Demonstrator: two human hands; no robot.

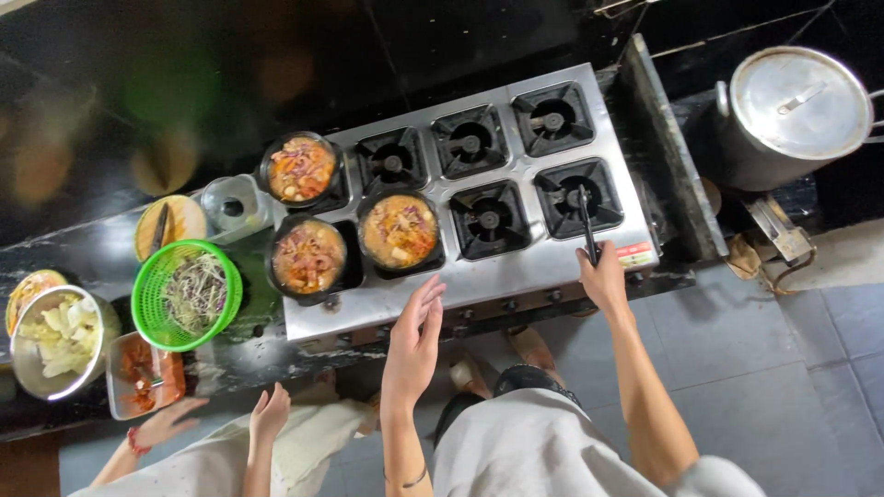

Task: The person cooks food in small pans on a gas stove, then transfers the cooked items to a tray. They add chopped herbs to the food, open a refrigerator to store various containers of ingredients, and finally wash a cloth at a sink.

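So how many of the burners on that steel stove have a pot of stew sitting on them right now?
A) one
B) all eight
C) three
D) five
C: three black pots of orange stew sit at the left end of the stove, while the other burners are bare, apart from the black tongs that the right hand holds over one.

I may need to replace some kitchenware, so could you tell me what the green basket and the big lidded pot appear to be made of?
The green basket looks like plastic: a bright, uniform colour and a moulded open mesh. The big lidded pot seems to be bare metal, probably aluminium or steel: dull silver-grey with a soft sheen on the lid.
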